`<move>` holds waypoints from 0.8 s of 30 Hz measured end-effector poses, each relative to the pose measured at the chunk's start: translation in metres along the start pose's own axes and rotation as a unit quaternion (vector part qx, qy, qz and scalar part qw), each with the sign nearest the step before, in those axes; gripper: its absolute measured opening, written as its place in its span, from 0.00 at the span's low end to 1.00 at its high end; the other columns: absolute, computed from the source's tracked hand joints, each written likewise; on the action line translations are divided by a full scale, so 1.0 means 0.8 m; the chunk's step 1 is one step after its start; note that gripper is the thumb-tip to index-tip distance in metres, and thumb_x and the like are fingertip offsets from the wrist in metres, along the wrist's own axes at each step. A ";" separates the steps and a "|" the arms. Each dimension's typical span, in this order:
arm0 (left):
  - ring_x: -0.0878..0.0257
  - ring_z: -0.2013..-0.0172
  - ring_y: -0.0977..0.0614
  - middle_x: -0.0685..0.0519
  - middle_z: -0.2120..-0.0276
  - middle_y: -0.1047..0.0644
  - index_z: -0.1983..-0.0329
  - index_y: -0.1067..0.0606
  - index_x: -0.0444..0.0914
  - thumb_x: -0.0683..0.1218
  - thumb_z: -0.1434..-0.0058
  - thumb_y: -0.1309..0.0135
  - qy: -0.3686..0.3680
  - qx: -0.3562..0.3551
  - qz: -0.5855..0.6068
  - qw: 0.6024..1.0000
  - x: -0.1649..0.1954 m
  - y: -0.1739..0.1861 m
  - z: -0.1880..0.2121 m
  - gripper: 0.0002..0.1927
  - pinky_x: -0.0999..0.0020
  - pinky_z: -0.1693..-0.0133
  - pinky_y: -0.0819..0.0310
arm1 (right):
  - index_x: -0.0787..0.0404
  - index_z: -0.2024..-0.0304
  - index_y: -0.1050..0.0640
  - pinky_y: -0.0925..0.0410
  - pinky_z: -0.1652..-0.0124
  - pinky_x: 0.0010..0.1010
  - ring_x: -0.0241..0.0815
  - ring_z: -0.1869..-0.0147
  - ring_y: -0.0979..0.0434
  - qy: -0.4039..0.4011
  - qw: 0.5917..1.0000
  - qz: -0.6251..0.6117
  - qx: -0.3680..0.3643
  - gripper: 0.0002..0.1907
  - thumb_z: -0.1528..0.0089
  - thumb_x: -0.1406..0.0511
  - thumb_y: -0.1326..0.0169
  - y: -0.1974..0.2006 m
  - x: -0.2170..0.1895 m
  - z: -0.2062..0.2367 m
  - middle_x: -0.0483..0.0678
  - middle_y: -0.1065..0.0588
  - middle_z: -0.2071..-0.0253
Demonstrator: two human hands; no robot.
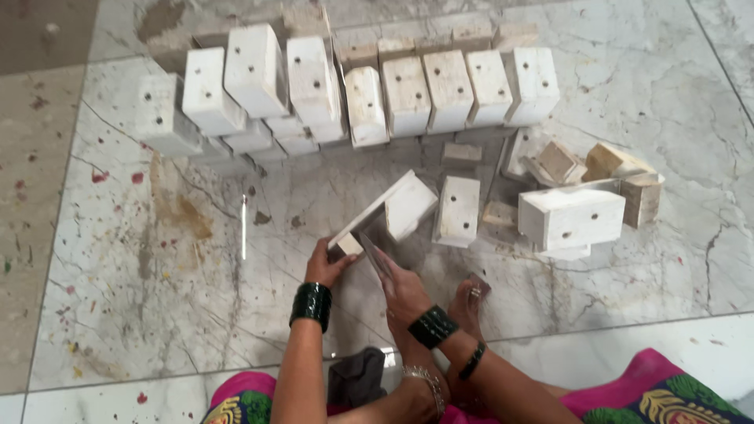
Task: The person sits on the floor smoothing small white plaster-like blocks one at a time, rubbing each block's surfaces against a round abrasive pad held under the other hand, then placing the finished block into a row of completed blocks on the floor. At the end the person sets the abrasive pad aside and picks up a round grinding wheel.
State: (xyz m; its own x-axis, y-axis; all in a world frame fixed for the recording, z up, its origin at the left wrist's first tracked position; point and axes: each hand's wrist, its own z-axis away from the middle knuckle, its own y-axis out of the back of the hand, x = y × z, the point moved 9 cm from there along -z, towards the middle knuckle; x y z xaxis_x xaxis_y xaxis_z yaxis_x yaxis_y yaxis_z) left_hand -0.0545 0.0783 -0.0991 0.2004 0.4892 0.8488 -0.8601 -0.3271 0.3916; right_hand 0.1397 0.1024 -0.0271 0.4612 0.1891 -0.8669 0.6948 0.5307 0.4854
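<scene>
- On the marble floor (157,314), closest to us, we see the person's own knees in pink patterned cloth (644,392), a bare foot (471,302) with an anklet, and a dark rag (357,377) lying between the forearms.
- Just ahead of that, the left hand (323,265), with a dark green bangle at the wrist, has its grip closed on the near end of a white-painted wooden piece (385,208), holding it tilted on the floor.
- Beside that grip, the right hand (407,289), also bangled, is clamped on a flat metal blade (375,253), whose tip meets the near end of the same piece; how the fingers lie around the blade we cannot tell exactly.
- Just beyond the grip and to its right, a white block (458,210) with two small holes stands upright.
- Further right of the grip, a larger white block (572,217) rests on a loose heap of bare wooden offcuts (609,165).
- To the left of the grip, a thin pale stick (243,228) lies alone on the stained marble.
- Farthest from the grip, a long row of white drilled blocks (353,90) leans in stacked ranks across the floor.
</scene>
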 end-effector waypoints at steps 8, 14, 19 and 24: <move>0.50 0.56 0.13 0.44 0.58 0.15 0.46 0.24 0.39 0.62 0.52 0.28 0.025 0.105 -0.099 0.989 0.009 0.016 0.045 0.36 0.57 0.53 0.20 | 0.51 0.27 0.39 0.32 0.41 0.46 0.65 0.35 0.29 0.120 0.992 -0.006 0.025 0.33 0.36 0.71 0.53 -0.008 -0.043 0.008 0.64 0.30 0.35; 0.39 0.53 0.18 0.39 0.54 0.18 0.36 0.34 0.39 0.58 0.38 0.43 0.046 0.209 -0.112 0.970 0.000 -0.023 0.091 0.31 0.47 0.52 0.24 | 0.45 0.29 0.37 0.33 0.41 0.43 0.61 0.34 0.30 0.080 0.996 0.025 -0.018 0.41 0.44 0.76 0.57 -0.022 -0.043 -0.028 0.57 0.35 0.28; 0.38 0.50 0.19 0.38 0.49 0.20 0.31 0.43 0.34 0.47 0.39 0.50 -0.014 0.160 -0.094 0.982 -0.007 -0.067 0.098 0.34 0.48 0.50 0.26 | 0.40 0.29 0.34 0.29 0.45 0.43 0.62 0.40 0.24 0.044 0.999 -0.012 -0.027 0.33 0.35 0.71 0.55 -0.007 -0.035 -0.037 0.60 0.25 0.41; 0.39 0.44 0.25 0.35 0.42 0.27 0.35 0.38 0.33 0.45 0.39 0.47 -0.031 0.269 -0.156 0.950 -0.002 -0.005 0.106 0.30 0.48 0.43 0.31 | 0.35 0.30 0.33 0.26 0.52 0.43 0.59 0.49 0.18 -0.048 0.996 0.015 -0.080 0.28 0.32 0.66 0.57 -0.004 -0.004 -0.017 0.60 0.21 0.49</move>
State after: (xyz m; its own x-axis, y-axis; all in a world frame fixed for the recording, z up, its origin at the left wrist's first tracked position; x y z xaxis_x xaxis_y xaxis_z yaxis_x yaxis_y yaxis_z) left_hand -0.0114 0.0100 -0.0720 0.4479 0.5864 0.6749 -0.3933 -0.5487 0.7377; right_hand 0.1284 0.1110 -0.0277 0.5354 0.1313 -0.8343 0.5872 0.6521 0.4795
